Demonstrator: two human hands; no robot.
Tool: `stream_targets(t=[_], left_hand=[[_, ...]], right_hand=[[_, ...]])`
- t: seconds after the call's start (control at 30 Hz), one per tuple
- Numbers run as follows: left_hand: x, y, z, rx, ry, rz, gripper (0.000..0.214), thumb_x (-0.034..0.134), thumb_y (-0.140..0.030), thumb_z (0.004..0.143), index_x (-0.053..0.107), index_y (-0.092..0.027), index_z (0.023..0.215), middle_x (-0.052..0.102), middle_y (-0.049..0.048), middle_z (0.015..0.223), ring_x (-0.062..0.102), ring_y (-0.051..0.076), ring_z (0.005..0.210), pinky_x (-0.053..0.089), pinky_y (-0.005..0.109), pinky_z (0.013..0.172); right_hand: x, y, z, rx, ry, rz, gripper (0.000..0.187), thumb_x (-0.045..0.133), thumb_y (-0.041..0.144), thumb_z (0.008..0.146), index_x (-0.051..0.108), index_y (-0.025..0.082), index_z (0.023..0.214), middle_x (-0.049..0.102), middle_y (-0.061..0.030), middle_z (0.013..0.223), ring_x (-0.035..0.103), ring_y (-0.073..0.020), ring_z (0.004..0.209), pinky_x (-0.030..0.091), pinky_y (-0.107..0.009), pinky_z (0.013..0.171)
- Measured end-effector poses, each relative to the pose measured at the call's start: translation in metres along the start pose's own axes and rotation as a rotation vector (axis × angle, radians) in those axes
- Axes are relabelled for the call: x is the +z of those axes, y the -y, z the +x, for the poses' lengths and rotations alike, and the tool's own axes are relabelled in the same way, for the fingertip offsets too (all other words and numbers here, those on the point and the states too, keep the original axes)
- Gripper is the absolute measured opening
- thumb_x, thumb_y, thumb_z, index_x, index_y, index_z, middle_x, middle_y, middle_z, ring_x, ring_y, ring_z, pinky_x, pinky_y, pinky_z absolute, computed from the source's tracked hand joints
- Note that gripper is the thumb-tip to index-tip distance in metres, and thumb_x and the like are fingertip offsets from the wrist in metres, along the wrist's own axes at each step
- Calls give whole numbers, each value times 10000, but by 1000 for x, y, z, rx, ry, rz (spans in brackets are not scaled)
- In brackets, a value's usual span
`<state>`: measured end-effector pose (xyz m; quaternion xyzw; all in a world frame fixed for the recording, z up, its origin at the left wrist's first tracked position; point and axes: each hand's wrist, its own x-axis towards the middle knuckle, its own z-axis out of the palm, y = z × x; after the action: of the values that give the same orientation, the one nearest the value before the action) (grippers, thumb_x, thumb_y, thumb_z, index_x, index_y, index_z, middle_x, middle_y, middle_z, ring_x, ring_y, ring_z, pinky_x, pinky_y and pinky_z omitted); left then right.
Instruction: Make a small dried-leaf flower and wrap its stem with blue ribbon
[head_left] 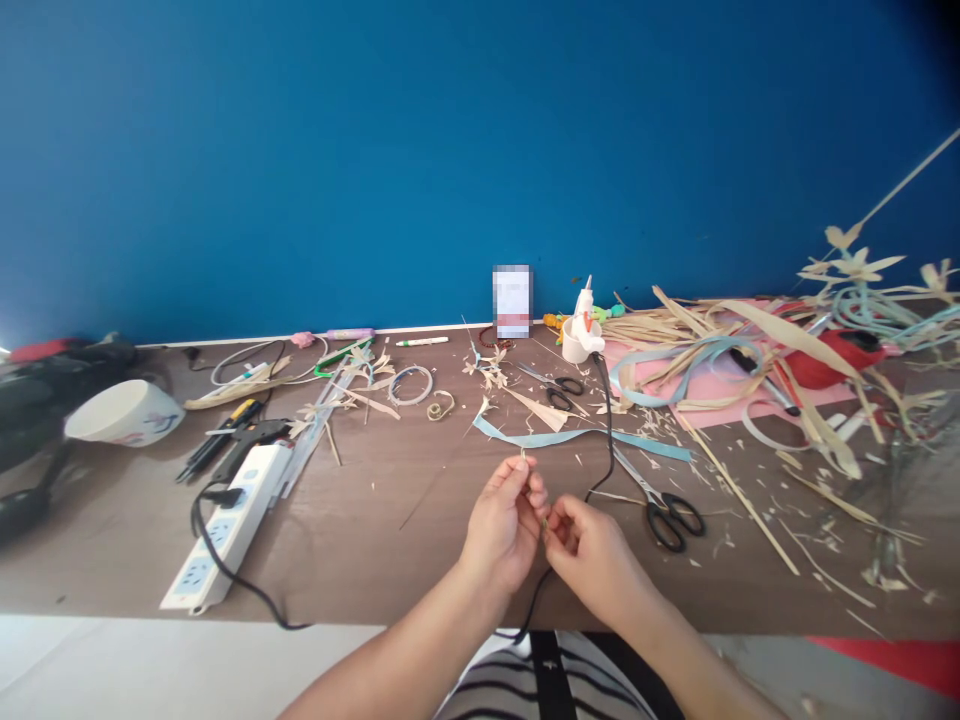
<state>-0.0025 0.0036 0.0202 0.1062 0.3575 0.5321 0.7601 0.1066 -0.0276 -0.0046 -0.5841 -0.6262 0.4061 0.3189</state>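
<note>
Over the front middle of the table, my left hand (501,520) pinches a thin pale strip (523,454) between thumb and fingertips; only its tip shows. My right hand (589,545) is closed just beside it, its fingertips meeting near a small pale bit that seems to be the strip's lower end. Most of the strip is hidden by the fingers. Just beyond both hands lies a light blue ribbon (555,439). Scissors with black handles (664,515) rest to the right of my right hand. A black cord (609,430) runs down behind that hand.
A white glue gun (585,315) stands in a cup at the back. On the right are heaped straw strips (712,345) and scraps; a second pair of scissors (559,388) lies mid-table. To the left are a power strip (232,530), a dark glue gun (251,445) and a white bowl (124,412).
</note>
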Motion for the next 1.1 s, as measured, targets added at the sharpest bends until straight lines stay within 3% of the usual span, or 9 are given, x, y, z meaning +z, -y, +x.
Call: stream_targets(t=[0.2,0.33,0.47,0.6,0.83,0.93,1.1], left_hand=[[2,-5,0,29,30,-2,181,640,-240,685,490,-157,746,424,-54,551,359,39,467,276,156,450],[3,-4,0,24,57,-17,168,627,-234,699,488,-155,750,414,-57,543,338,33,456,259,153,446],[4,-1,0,-13,60,5,157,609,-245,717,485,-154,744,374,-68,511,289,25,424,204,153,415],[0,-4,-1,-55,71,49,155,609,-235,711,483,-146,729,341,-75,491,244,19,403,134,157,389],[-14,-9,2,-106,42,187,153,595,-247,699,482,-144,700,318,-87,451,197,16,379,81,166,379],[-14,-3,3,-131,55,228,143,587,-242,698,488,-139,694,334,-85,445,204,13,378,82,165,380],[-9,5,4,-107,73,312,135,580,-245,697,498,-138,693,363,-81,441,207,14,374,83,174,381]], right_hand=[[-4,-2,-2,61,113,130,70,533,266,742,517,213,786,525,37,585,419,-95,444,312,-208,438],[-2,-2,-1,47,147,164,205,468,305,798,509,193,630,486,36,524,399,-96,450,278,-213,435],[-4,6,-4,-19,142,23,306,438,268,807,423,188,512,403,45,460,366,-96,446,245,-222,439],[-30,8,-13,-44,175,-163,243,483,307,792,502,201,574,508,31,505,439,-118,487,290,-232,478],[-105,-57,-26,204,-220,-683,123,498,328,743,537,219,786,602,-32,753,569,-194,656,372,-273,555],[-111,-77,-28,212,-201,-804,168,504,362,726,545,213,794,587,-38,820,586,-198,681,381,-275,561],[-96,-77,-19,228,-189,-893,233,497,411,736,571,207,823,575,-55,862,596,-203,629,374,-283,520]])
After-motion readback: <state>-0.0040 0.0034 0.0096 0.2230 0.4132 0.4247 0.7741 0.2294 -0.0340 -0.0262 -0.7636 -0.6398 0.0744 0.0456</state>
